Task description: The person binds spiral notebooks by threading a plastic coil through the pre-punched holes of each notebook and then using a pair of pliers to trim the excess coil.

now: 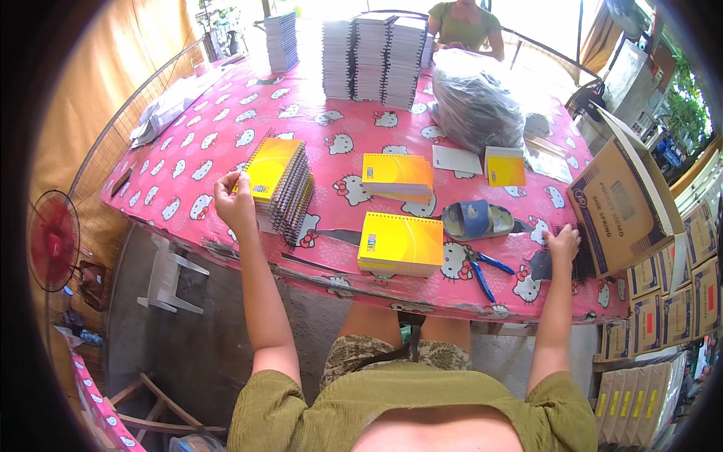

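My left hand (235, 200) is at the left edge of a stack of yellow-covered spiral notebooks (277, 169), its fingertips pinched at the top one. Far to the right, my right hand (563, 245) has its fingers curled over a pile of black binding coils (583, 256) beside a cardboard box (621, 200). Between my hands lie two stacks of yellow covers with pages, one near (401, 242) and one farther (397, 175), with no coils visible in them. The exact grip of my right fingers is partly hidden.
Blue-handled pliers (486, 273) and a blue slipper (478, 219) lie at the near edge. Tall stacks of bound notebooks (370, 60), a grey plastic bag (478, 98) and another person (467, 29) are at the far side. Cartons (666, 301) are piled at right.
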The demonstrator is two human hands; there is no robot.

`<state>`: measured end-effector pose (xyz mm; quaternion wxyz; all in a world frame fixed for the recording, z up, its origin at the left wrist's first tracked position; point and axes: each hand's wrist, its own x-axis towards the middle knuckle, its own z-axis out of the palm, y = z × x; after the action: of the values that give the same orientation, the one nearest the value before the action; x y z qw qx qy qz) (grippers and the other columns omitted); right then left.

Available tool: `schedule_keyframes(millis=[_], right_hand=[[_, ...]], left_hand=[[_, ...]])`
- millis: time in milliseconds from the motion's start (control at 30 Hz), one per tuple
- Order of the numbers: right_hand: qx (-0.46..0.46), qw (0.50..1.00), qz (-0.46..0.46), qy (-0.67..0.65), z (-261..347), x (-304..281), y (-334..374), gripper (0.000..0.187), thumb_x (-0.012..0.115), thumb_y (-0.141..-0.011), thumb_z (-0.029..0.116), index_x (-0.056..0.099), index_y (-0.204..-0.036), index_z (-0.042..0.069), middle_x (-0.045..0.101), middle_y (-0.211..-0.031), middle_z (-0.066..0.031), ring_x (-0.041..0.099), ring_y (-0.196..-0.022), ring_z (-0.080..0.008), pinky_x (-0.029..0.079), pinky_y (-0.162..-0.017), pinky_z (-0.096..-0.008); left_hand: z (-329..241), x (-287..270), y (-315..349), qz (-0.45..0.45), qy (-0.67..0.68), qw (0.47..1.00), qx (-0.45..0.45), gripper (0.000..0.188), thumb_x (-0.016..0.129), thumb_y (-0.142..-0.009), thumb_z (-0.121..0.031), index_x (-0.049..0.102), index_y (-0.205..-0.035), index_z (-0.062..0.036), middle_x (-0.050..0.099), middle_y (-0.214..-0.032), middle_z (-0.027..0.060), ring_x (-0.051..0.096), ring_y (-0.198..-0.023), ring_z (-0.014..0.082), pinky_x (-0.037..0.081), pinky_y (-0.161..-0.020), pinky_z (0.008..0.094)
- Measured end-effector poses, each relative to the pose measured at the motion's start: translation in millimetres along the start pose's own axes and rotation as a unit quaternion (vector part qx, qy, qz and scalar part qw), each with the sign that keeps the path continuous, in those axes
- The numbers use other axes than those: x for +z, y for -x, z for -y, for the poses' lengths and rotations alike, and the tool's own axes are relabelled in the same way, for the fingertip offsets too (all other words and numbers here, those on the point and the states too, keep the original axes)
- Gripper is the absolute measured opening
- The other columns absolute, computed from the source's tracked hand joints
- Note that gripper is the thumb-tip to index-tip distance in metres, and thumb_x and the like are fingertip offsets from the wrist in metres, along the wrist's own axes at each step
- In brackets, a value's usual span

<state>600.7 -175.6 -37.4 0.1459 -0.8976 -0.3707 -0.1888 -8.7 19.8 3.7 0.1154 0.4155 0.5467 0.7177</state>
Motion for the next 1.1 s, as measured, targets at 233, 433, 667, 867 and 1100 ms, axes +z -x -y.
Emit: schedule_keyframes(millis=[233, 433, 667, 867, 1100], right_hand=[[-0.026, 0.995, 0.073, -0.062, -16.5, -0.7, -19.0, 0.033, 0.069, -0.081, 0.033, 0.069, -0.089, 0.001, 0.064, -0.088, -0.0241, 0.063, -0.086, -0.039, 0.049, -0.075, -0.0468], [-0.092, 0.995, 0.026, -0.042, 15.1, -28.9, -4.8, 0.022, 0.07, -0.08, 0.023, 0.068, -0.085, 0.002, 0.062, -0.093, -0.0201, 0.062, -0.088, -0.0359, 0.048, -0.078, -0.0446], [-0.219, 0.864, 0.095, -0.444, 113.1, -83.8, 80.1, 0.016, 0.072, -0.078, 0.008, 0.07, -0.092, 0.0, 0.064, -0.076, -0.0079, 0.061, -0.069, -0.0148, 0.047, -0.064, -0.0271], [-0.201, 0.792, 0.177, -0.548, 151.2, -103.5, 102.7, 0.023, 0.077, -0.075, 0.014, 0.072, -0.095, 0.005, 0.065, -0.08, -0.0068, 0.062, -0.069, -0.0115, 0.048, -0.061, -0.0257], [-0.226, 0.779, 0.195, -0.552, 162.4, -122.5, 101.6, 0.02, 0.074, -0.077, 0.01, 0.072, -0.096, 0.004, 0.067, -0.084, -0.0073, 0.063, -0.072, -0.0123, 0.048, -0.063, -0.0254]], left_hand=[[-32.4, -11.7, 12.7, -0.046, -0.197, 0.972, 0.118, 0.023, 0.069, -0.082, -0.017, 0.062, -0.101, -0.0049, 0.062, -0.102, 0.0056, 0.057, -0.094, 0.0191, 0.045, -0.086, 0.0311], [-142.3, 48.7, 107.0, 0.426, 0.049, 0.867, 0.253, 0.028, 0.062, -0.085, -0.007, 0.062, -0.113, -0.0098, 0.061, -0.107, 0.0104, 0.061, -0.095, 0.0237, 0.049, -0.082, 0.0345], [-111.8, 115.3, 146.8, 0.728, -0.184, 0.656, 0.076, 0.021, 0.071, -0.079, -0.014, 0.068, -0.099, -0.007, 0.064, -0.102, 0.0147, 0.061, -0.1, 0.0266, 0.049, -0.082, 0.0364], [-109.4, 95.1, 158.1, 0.549, -0.046, 0.806, 0.217, 0.014, 0.071, -0.077, -0.005, 0.067, -0.09, -0.0034, 0.067, -0.083, 0.0115, 0.065, -0.084, 0.019, 0.05, -0.07, 0.0323], [-152.0, 59.0, 165.5, 0.539, -0.013, 0.802, 0.258, 0.016, 0.069, -0.075, -0.006, 0.067, -0.092, -0.0054, 0.068, -0.085, 0.0115, 0.065, -0.078, 0.027, 0.048, -0.075, 0.0376]])
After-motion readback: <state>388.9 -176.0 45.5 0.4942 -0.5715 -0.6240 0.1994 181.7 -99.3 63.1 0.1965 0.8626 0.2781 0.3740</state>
